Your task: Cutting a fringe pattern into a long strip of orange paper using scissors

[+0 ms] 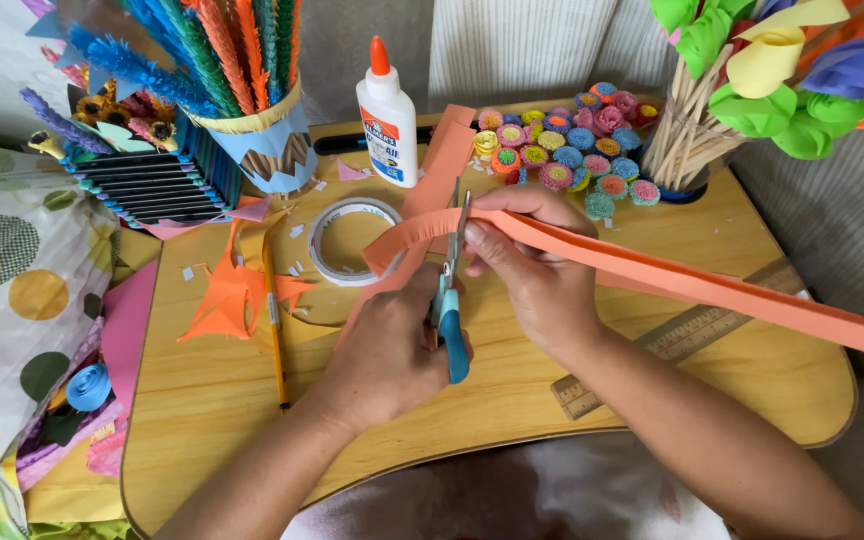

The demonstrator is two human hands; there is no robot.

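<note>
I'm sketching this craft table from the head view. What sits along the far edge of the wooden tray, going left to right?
Paper-wrapped cup of fringed paper sticks → white glue bottle → cluster of small rolled paper flowers → holder of wooden sticks with paper blooms.

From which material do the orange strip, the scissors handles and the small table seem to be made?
Orange strip: matte paper, probably; it is thin and bends easily. Scissors handles: smooth blue plastic, with a slight shine. Small table: wood or wood-look laminate, with visible grain and a light gloss.
</note>
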